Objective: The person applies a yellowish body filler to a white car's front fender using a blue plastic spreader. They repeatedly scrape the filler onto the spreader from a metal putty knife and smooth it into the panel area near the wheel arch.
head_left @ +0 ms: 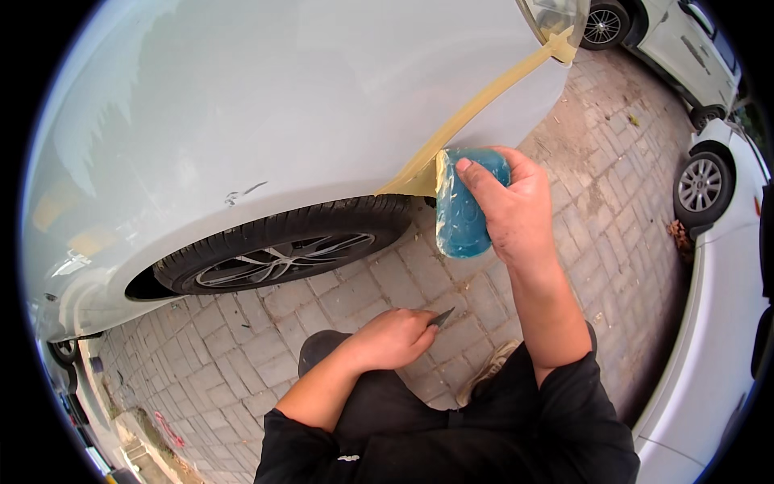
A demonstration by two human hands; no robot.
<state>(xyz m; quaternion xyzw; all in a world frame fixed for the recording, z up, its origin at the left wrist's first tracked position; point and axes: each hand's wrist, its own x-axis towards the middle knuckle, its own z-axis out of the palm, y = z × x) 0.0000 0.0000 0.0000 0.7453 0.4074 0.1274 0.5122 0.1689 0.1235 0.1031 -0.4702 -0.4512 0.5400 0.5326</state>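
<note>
My right hand (516,202) grips a blue plastic spreader (459,218) smeared with pale yellow paste along its left edge, which is against or very near the lower end of a yellow tape strip (468,111) on the silver-white car body (266,97), just beside the wheel arch. A dark tire (282,258) with a spoked rim sits below the panel. My left hand (387,343) is lower, over my bent legs, closed on a small dark, thin, pointed tool (443,317), mostly hidden by the fingers. Dark scuffs and yellowish patches show on the panel.
Grey pavers (234,363) lie under me. A white car (665,411) stands close on my right, with its wheel (703,185) and dry leaves beside it. Another white car (685,56) is at the upper right. A curb (129,431) runs at the lower left.
</note>
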